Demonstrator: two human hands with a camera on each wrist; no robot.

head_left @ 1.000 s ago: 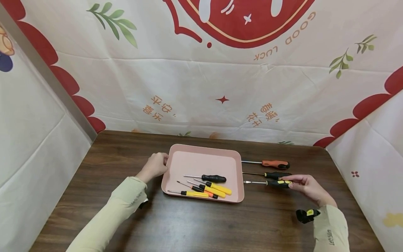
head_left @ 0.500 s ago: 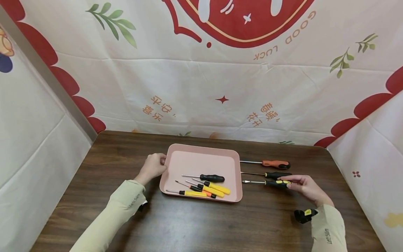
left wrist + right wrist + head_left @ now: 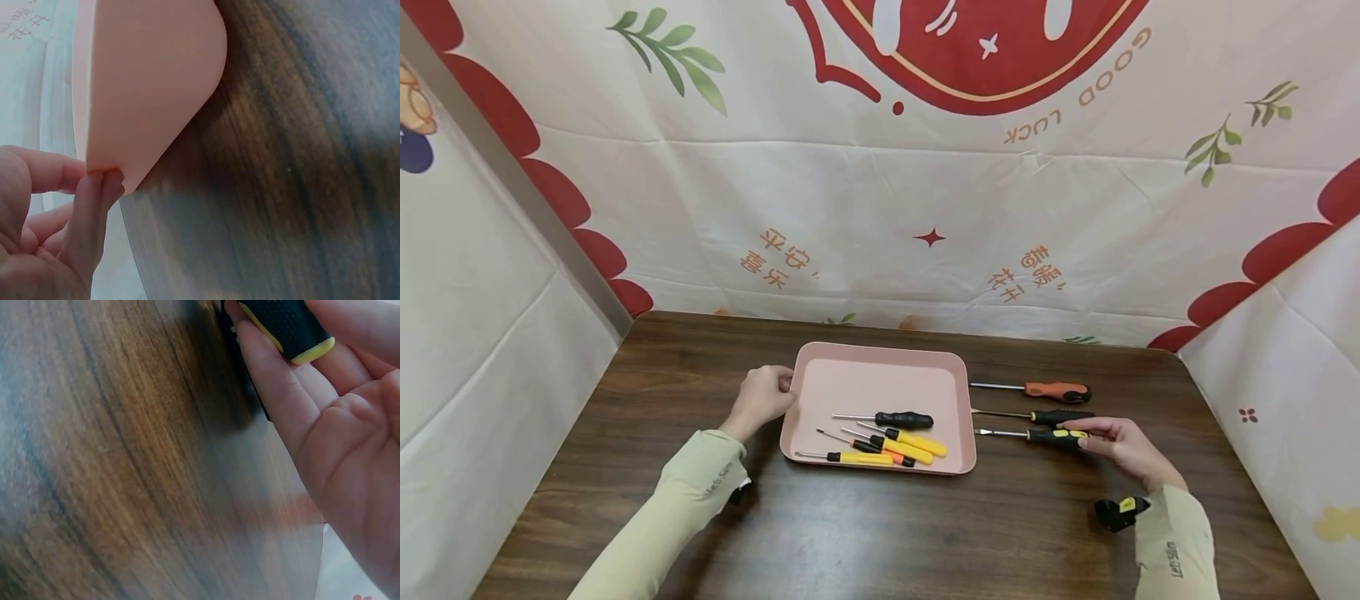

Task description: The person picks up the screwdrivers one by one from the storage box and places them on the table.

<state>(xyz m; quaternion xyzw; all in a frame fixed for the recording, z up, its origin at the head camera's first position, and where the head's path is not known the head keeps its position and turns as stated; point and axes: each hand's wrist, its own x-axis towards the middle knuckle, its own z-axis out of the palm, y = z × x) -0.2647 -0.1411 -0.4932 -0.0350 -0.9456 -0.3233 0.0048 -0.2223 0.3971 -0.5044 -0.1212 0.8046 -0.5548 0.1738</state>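
Observation:
At the tray's left end my left hand (image 3: 762, 398) pinches the rim of a shallow pink tray (image 3: 872, 379); the left wrist view has thumb and fingers on either side of the tray wall (image 3: 150, 81). Several screwdrivers lie in the tray's near half, among them a black-handled screwdriver (image 3: 904, 420) and a yellow-handled screwdriver (image 3: 865, 459). Right of the tray, my right hand (image 3: 1126, 452) grips the handle end of a black-and-yellow flathead screwdriver (image 3: 1051, 438), its blade pointing left at the tray wall. The right wrist view shows that handle (image 3: 290, 328) between thumb and fingers.
Beyond the held screwdriver lie a dark-handled screwdriver (image 3: 1056, 417) and an orange-handled screwdriver (image 3: 1054, 390), shafts toward the tray. All rest on a dark wooden table (image 3: 880, 533). A printed cloth (image 3: 850, 192) hangs behind the table, with more cloth at both sides.
The tray has shifted slightly left with my left hand, and its near edge now appears a little higher. My right hand and its screwdriver have moved slightly left.

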